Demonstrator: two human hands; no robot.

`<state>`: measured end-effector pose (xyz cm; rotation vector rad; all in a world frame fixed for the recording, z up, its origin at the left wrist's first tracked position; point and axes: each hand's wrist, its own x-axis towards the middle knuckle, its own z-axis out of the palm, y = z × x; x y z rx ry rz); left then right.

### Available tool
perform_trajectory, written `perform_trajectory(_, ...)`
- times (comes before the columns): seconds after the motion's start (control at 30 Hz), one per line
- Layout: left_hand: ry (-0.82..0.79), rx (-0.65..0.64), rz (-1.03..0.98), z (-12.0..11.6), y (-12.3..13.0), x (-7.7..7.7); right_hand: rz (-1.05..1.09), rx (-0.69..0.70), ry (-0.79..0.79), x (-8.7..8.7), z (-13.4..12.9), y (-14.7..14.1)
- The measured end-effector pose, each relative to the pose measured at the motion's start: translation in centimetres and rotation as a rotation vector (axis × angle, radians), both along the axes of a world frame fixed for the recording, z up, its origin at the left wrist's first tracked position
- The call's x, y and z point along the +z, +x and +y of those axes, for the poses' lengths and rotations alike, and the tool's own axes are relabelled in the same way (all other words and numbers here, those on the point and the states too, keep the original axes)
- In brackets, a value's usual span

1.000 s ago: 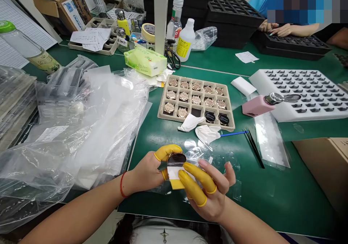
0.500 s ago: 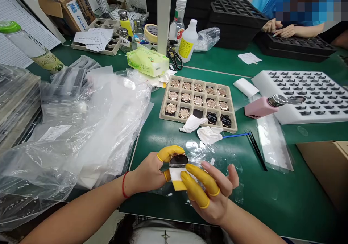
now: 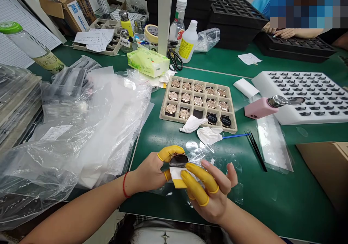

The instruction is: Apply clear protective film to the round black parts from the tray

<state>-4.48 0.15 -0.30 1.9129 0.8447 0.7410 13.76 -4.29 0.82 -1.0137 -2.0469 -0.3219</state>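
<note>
A round watch case (image 3: 178, 160) with a dark, shiny face is held in my left hand (image 3: 152, 170), between a thumb and finger in yellow finger cots. Yellow cots also cover two fingers of my right hand (image 3: 208, 191). They pinch a white wipe with a yellow edge (image 3: 179, 183) against the lower rim of the case. Some fingertips are hidden behind the case and wipe. Beyond my hands stands a beige compartment tray (image 3: 162, 114) with several rose-gold watch heads; two in its front row show black round covers. Two crumpled white wipes (image 3: 210, 135) lie at its front edge.
Tweezers (image 3: 256, 150) and a blue stick (image 3: 236, 136) lie to the right, near a pink pump bottle (image 3: 261, 108). A white foam tray (image 3: 288, 118) holds rows of dark parts. Plastic bags (image 3: 108, 128) cover the left side. Across the table, a person's hands rest on a black tray (image 3: 296, 50).
My right hand and the wipe have shifted very slightly up and to the left against the watch case. My left hand keeps its hold.
</note>
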Motion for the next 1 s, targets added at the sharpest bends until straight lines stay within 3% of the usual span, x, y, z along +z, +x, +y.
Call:
perform_trajectory(0.5, -0.267, 0.067, -0.066, 0.1, 1.0, 0.2, 0.045, -0.090, -0.167, -0.3, 1.7, -0.3)
perform_trajectory(0.83, -0.413, 0.001, -0.157, 0.2, 1.4, -0.4, 0.046, -0.127, -0.226, -0.2, 2.9, 0.4)
perform_trajectory(1.0, -0.519, 0.013, -0.190, 0.6, 1.7, -0.4, 0.141, -0.062, -0.363, -0.5, 3.9, 1.1)
